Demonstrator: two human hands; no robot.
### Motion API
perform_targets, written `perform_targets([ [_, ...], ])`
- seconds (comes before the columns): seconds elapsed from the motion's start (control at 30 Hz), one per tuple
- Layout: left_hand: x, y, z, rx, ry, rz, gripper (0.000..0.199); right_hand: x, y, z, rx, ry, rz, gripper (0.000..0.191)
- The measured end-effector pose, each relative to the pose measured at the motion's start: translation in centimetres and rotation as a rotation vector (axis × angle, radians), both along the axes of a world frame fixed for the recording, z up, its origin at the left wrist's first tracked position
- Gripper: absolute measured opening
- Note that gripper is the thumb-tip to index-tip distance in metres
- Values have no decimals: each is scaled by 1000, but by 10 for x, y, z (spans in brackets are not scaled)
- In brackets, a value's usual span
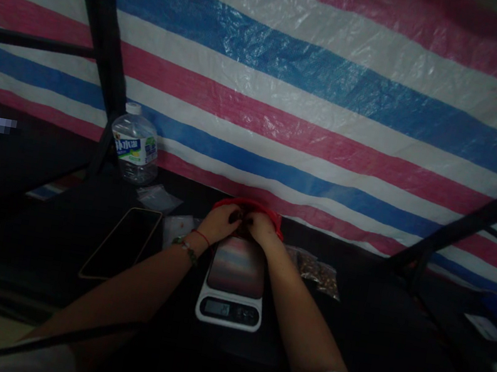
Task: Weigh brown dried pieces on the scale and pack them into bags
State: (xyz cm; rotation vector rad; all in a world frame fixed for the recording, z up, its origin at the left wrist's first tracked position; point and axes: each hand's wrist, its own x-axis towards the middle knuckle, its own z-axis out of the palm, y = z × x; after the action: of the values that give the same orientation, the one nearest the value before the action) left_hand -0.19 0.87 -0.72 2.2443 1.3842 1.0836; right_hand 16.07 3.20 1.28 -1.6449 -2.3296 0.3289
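A white kitchen scale [229, 311] with a shiny plate and a lit display stands in front of me on the dark table. Just beyond it lies a red bag or container [248, 202], its shape partly hidden by my hands. My left hand [222, 220] and my right hand [261, 226] meet at the red item, above the far end of the scale, with fingers bent inward. Their fingertips pinch close together, and what they hold is too dark and small to make out. Small clear bags of brown bits [327, 280] lie to the right of my right hand.
A dark phone [122, 244] lies left of the scale, near clear plastic bags [159, 198]. Behind them stands a large clear bottle [135, 145]. Dark metal frame bars [99, 21] rise at left and right before a striped sheet [287, 123]. A white card-like item [488, 328] lies far right.
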Motion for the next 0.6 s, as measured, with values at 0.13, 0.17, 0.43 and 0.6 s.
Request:
perform_targets([
  [0.13, 0, 1, -4, -7, -23, 44, 43, 3, 3, 8, 96, 162, -47, 26],
  [0.17, 0, 1, -4, -10, -25, 36, 48, 3, 1, 11, 130, 215, -25, 26],
  [0.43, 1, 0, -3, -30, -11, 23, 55, -10, -13, 20, 160, 251, 211, 26],
  [0.6, 2, 0, -2, -34, -12, -7, 35, -8, -13, 20, 194, 251, 188, 26],
])
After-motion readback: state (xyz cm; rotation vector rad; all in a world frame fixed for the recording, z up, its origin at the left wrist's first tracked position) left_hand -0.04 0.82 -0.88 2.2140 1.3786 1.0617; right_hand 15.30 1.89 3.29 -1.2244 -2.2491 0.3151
